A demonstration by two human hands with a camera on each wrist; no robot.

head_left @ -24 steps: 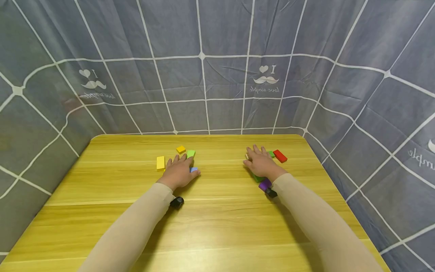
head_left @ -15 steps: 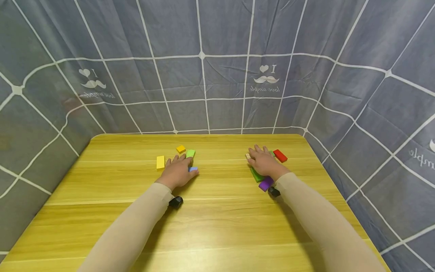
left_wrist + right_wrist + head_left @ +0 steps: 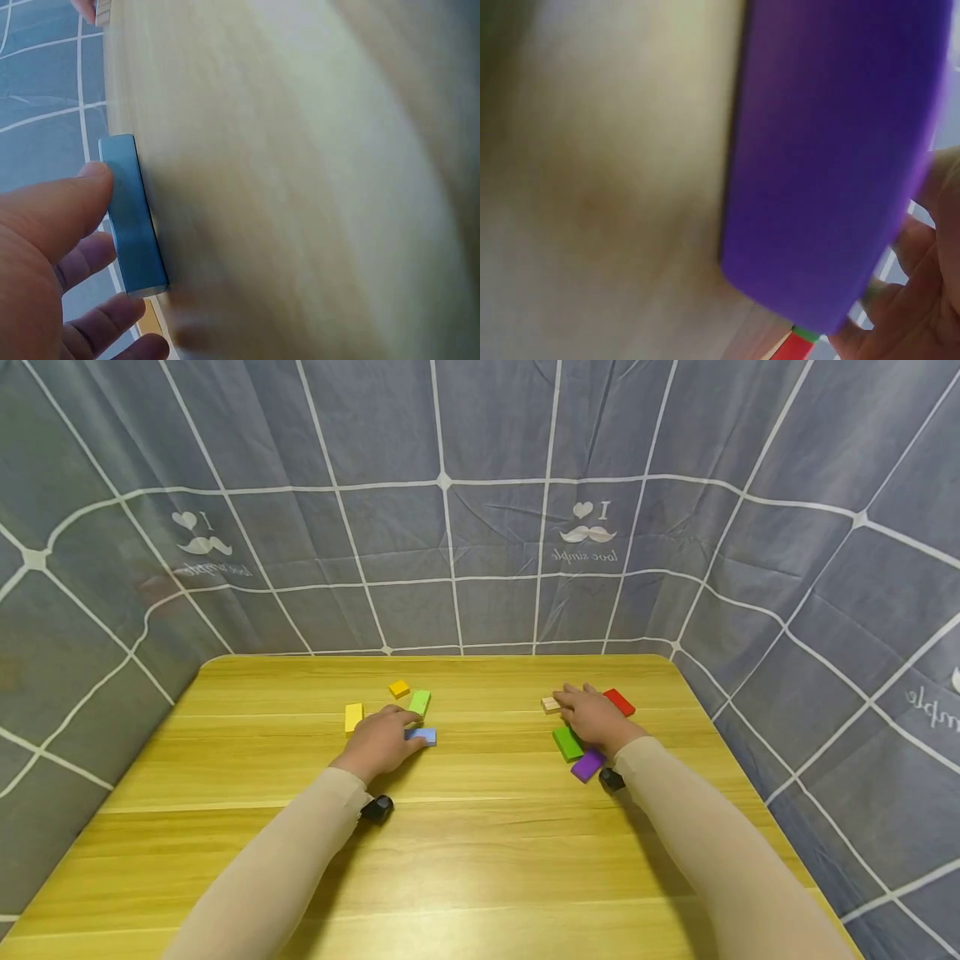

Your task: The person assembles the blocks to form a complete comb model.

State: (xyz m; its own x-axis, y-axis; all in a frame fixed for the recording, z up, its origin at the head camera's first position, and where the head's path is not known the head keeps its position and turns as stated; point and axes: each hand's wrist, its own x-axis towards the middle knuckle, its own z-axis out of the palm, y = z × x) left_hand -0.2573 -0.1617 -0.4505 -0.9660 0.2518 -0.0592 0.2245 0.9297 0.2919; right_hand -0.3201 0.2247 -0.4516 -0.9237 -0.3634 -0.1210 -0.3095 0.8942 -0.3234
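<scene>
My left hand [image 3: 378, 741] bends over a light blue block [image 3: 423, 737], thumb and index finger close around it. In the left wrist view, the thumb [image 3: 94, 180] lies at that block's edge and the other fingers are loosely spread. A light green block [image 3: 420, 703] lies just past those fingertips. My right hand [image 3: 596, 718] hovers low over a cluster: fingertips by a pale wooden block [image 3: 551, 705], a green block [image 3: 567, 744] under the palm side, a purple block [image 3: 587, 766] near the wrist. The purple block [image 3: 832, 150] covers part of the fingers in the right wrist view.
Left of my left hand lies a yellow block [image 3: 354, 717], with a smaller orange-yellow block [image 3: 399, 688] farther back. A red block [image 3: 619, 702] sits beyond my right hand. Grey checked curtains [image 3: 495, 527] hang behind and beside the wooden table [image 3: 480, 860].
My left hand has drawn back and to the left, uncovering more of the light blue block. The right hand has shifted right, exposing the pale wooden, green and purple blocks.
</scene>
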